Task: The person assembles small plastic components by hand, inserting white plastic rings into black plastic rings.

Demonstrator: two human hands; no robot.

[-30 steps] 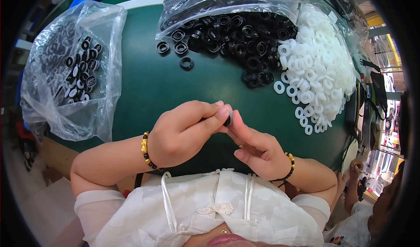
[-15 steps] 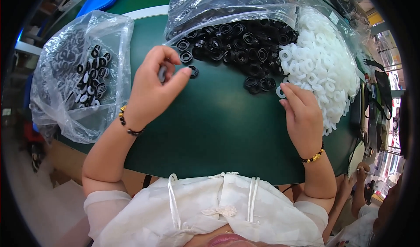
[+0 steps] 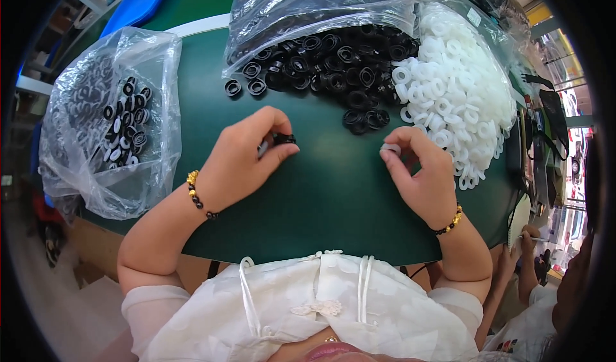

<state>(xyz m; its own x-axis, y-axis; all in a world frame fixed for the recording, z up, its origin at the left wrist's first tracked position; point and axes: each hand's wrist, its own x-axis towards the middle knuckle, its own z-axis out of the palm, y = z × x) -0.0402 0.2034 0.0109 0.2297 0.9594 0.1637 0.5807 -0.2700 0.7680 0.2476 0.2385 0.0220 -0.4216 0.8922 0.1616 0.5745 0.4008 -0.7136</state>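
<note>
In left hand, black ring, in right hand, milky ring

- Two bare hands: one left hand, one right hand.
- One white ring is held in the right hand.
- At least one black ring is held in the left hand.
- Two heaps, too many pieces for exact counting: black rings, white rings.
- Three clear plastic bags.
- Two beaded bracelets.
</note>
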